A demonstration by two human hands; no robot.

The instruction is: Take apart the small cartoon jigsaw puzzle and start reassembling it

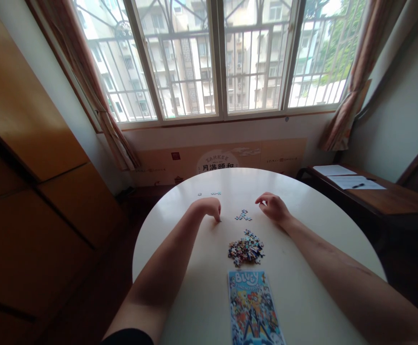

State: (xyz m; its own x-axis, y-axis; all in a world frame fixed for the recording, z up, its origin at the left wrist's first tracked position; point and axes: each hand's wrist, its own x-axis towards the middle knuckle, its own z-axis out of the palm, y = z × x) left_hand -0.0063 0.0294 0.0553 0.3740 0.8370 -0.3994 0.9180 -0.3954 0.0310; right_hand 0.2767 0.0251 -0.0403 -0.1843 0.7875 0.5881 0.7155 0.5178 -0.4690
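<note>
My left hand (pixel 208 208) is bent downward over the white round table (pixel 202 287), its fingers pinched together. At its fingertips, against the table top, a tiny jigsaw piece (pixel 220 221) just shows. My right hand (pixel 274 208) rests on the table to the right, fingers loosely curled and slightly apart, with nothing visible in them. Between the hands lies a small cluster of jigsaw pieces (pixel 244 216). Nearer to me is a dense pile of mixed jigsaw pieces (pixel 247 249). Below the pile lies a colourful picture sheet (pixel 254 306) with "BLUEY" printed on it.
A few more pieces (pixel 215 193) lie in a row toward the table's far side, beyond my left hand. At the right stands a brown wooden table (pixel 403 199) with papers (pixel 356 182) and a pen. A barred window and a printed cardboard panel (pixel 180 160) are behind.
</note>
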